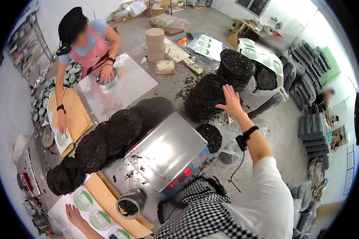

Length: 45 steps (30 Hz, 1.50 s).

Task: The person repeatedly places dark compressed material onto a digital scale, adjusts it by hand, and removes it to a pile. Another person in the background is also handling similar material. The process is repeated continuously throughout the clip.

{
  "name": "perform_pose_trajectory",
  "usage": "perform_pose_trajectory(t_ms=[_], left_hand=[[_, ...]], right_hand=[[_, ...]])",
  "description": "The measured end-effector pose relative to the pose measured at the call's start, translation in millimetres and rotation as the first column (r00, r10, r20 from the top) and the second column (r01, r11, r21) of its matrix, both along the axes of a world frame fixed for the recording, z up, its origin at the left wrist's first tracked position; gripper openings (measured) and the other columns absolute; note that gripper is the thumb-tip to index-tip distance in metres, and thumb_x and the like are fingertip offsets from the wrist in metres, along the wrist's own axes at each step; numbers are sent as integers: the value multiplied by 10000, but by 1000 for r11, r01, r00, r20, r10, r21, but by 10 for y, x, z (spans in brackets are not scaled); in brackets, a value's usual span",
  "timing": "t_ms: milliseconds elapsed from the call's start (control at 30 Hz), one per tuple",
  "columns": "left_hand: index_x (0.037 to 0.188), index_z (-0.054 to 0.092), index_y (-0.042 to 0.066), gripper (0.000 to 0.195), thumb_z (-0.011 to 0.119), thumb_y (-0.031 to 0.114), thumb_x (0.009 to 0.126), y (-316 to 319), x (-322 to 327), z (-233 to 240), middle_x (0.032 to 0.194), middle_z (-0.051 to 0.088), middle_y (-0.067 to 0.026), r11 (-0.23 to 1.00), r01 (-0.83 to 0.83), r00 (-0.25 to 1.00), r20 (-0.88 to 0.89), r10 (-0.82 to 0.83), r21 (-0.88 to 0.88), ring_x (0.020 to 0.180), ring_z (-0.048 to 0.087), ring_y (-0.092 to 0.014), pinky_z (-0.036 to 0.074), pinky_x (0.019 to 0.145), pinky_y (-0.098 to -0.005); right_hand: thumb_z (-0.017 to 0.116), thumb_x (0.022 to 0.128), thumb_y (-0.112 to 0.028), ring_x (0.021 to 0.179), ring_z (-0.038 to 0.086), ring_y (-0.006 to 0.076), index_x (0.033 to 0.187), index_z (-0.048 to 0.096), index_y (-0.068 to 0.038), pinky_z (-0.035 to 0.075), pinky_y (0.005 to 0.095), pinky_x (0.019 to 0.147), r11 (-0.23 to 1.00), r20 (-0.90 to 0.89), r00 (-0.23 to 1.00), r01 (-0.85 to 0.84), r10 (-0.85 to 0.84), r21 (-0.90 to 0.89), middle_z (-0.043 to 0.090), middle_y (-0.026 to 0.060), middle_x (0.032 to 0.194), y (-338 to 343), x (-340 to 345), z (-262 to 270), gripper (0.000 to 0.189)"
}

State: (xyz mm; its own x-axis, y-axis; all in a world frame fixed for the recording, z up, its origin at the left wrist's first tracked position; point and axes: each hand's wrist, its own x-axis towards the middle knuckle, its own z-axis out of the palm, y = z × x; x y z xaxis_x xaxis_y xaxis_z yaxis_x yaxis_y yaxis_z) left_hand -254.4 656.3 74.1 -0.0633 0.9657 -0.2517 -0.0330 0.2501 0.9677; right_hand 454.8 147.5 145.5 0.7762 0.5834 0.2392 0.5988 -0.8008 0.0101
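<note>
My right hand (232,100), fingers spread, is over the near side of a stack of dark, flaky pressed discs (202,97); whether it touches them I cannot tell. More such discs (237,64) are piled behind it. My left hand (74,215) lies flat at a sheet of round green-and-white labels (100,219), holding nothing. Brown paper (107,194) lies beside the sheet, with a tilted metal canister (128,206) holding dark flakes. Between my hands stands a digital scale (170,149), its steel platform bare except for crumbs. One dark disc (209,138) rests at its right side.
A row of dark discs (107,140) runs along the scale's far side. Across the table, a co-worker has one hand on a tin (107,82) over a clear sheet (131,80), the other on labels. Beige round blocks (155,44) and an orange tape dispenser (182,41) stand further back.
</note>
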Motion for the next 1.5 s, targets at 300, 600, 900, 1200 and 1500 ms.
perform_pose_trajectory(t_ms=[300,600,900,1200,1500], left_hand=[[1249,530,92,369,558,204,898,-1911,392,716,1138,573,-64,1000,9,999,-44,-9,5,968,535,-157,425,864,-278],[1169,544,8,268,535,89,913,-3084,2402,944,950,614,-76,947,322,938,135,-318,-4,825,577,-136,477,731,-230],[1080,588,5,173,522,70,934,-3865,3287,868,883,632,-77,892,453,855,291,-429,-14,758,592,-138,500,705,-253],[1097,582,10,192,527,86,929,-4030,2994,716,883,639,-76,901,403,892,286,-349,-159,758,608,-144,508,690,-261],[1092,589,16,189,527,90,929,-3967,2639,588,874,642,-75,878,443,872,313,-375,-180,753,610,-140,513,689,-257]], right_hand=[[560,899,-377,1375,228,341,1459,228,-139,334,473,1049,947,-195,954,-263,227,-184,212,176,1498,-315,180,-440,693],[531,898,-151,1307,324,405,1366,348,-21,394,492,999,880,-113,912,-411,395,-237,323,253,1413,-445,208,-415,519],[571,842,-112,1089,548,433,1075,474,12,545,407,806,835,117,851,-461,512,-299,472,340,1235,-429,323,-538,282],[666,827,-292,1176,489,387,1169,467,-54,529,426,846,940,40,940,-336,339,-64,452,228,1274,-399,112,-600,462],[548,861,-112,1177,503,374,1039,517,-28,529,417,843,908,179,900,-355,396,-223,498,193,1276,-434,59,-678,199]])
